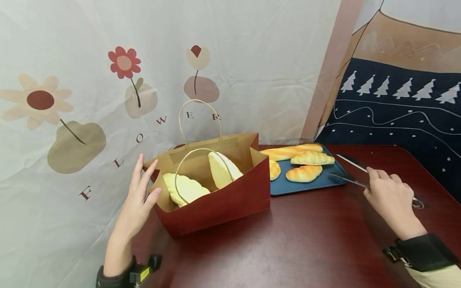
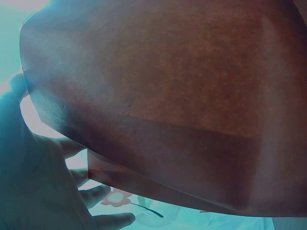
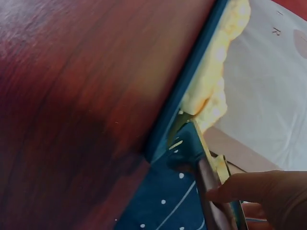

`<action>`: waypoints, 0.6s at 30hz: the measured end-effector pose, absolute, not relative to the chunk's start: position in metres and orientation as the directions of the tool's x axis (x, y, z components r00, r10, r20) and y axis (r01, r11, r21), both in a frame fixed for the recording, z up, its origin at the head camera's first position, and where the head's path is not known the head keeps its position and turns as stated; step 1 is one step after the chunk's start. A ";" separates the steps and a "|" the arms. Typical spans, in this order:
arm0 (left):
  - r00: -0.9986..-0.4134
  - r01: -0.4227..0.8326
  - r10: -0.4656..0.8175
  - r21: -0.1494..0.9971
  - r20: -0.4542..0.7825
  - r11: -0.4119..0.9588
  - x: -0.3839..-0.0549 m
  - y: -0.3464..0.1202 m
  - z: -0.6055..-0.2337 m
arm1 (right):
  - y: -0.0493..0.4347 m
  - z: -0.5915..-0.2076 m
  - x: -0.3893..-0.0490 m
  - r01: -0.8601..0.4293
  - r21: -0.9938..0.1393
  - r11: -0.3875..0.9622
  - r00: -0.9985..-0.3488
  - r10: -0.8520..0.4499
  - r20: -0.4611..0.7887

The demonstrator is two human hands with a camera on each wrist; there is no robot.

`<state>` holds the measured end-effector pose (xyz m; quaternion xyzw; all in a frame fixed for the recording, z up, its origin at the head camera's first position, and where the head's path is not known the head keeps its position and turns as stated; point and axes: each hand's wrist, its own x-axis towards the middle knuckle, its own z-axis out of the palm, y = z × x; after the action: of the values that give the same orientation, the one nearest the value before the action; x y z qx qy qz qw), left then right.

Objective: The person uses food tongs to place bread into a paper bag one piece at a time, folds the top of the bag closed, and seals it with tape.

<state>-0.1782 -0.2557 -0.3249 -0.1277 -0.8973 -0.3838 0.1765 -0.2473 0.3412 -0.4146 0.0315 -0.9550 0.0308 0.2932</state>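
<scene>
A red-brown paper bag (image 1: pixel 219 208) with twisted handles stands on the table, its mouth facing up. Inside lie two pale bread pieces (image 1: pixel 185 190). My left hand (image 1: pixel 135 206) is at the bag's left edge, fingers extended against the paper; in the left wrist view the bag's side (image 2: pixel 168 96) fills most of the picture. My right hand (image 1: pixel 390 196) grips metal tongs (image 1: pixel 351 181), whose two arms are spread with nothing between them. The tong tips are by the right edge of a blue tray (image 1: pixel 279 189). A croissant (image 1: pixel 312 158) and a shorter roll (image 1: pixel 304 173) lie nearest them.
Also on the tray are a long baguette (image 1: pixel 293 151) and a round bun (image 1: pixel 274 170), the latter partly hidden by the bag. A printed cloth (image 1: pixel 252 60) hangs behind the dark red wooden table (image 1: pixel 288 240).
</scene>
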 end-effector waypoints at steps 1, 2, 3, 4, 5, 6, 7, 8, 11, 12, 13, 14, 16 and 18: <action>-0.905 0.365 0.094 0.643 0.415 0.674 -0.178 -0.256 -0.325 | 0.341 -0.416 -0.248 -0.077 -0.038 0.996 -0.834 -0.043 0.551; -0.906 0.361 0.091 0.643 0.414 0.676 -0.178 -0.256 -0.325 | 0.341 -0.417 -0.249 -0.073 -0.035 0.997 -0.845 -0.044 0.533; -0.907 0.358 0.089 0.643 0.412 0.677 -0.178 -0.256 -0.325 | 0.342 -0.419 -0.250 -0.075 -0.032 0.997 -0.851 -0.047 0.523; -0.907 0.359 0.090 0.642 0.412 0.678 -0.178 -0.255 -0.325 | 0.342 -0.420 -0.250 -0.075 -0.028 0.997 -0.856 -0.050 0.514; -0.907 0.359 0.091 0.642 0.412 0.678 -0.178 -0.255 -0.325 | 0.342 -0.420 -0.251 -0.076 -0.025 0.997 -0.860 -0.053 0.507; -0.905 0.363 0.094 0.640 0.414 0.677 -0.178 -0.255 -0.325 | 0.341 -0.421 -0.252 -0.081 -0.019 0.997 -0.860 -0.060 0.507; -0.905 0.364 0.094 0.640 0.415 0.677 -0.178 -0.255 -0.325 | 0.341 -0.422 -0.253 -0.084 -0.016 0.996 -0.860 -0.064 0.506; -0.905 0.364 0.094 0.640 0.415 0.677 -0.178 -0.255 -0.324 | 0.341 -0.422 -0.254 -0.086 -0.015 0.996 -0.862 -0.067 0.502; -0.901 0.374 0.101 0.637 0.423 0.674 -0.178 -0.255 -0.324 | 0.340 -0.423 -0.258 -0.097 -0.016 0.995 -0.860 -0.076 0.504; -0.899 0.378 0.104 0.636 0.426 0.673 -0.178 -0.255 -0.325 | 0.340 -0.424 -0.259 -0.103 -0.012 0.995 -0.858 -0.083 0.507; -0.898 0.379 0.104 0.635 0.427 0.673 -0.178 -0.256 -0.325 | 0.340 -0.424 -0.260 -0.106 -0.014 0.994 -0.860 -0.085 0.503; -0.897 0.383 0.107 0.633 0.429 0.672 -0.178 -0.256 -0.325 | 0.340 -0.425 -0.262 -0.111 -0.014 0.994 -0.861 -0.089 0.500; -0.897 0.385 0.109 0.635 0.429 0.670 -0.178 -0.256 -0.326 | 0.341 -0.426 -0.265 -0.122 -0.009 0.993 -0.862 -0.101 0.497; -0.897 0.385 0.109 0.635 0.429 0.669 -0.178 -0.256 -0.326 | 0.342 -0.427 -0.268 -0.130 -0.004 0.992 -0.862 -0.110 0.495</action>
<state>-0.1780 -0.2563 -0.3261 -0.1381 -0.8955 -0.3826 0.1806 -0.2680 0.3417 -0.4274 0.0622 -0.9646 0.0187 0.2554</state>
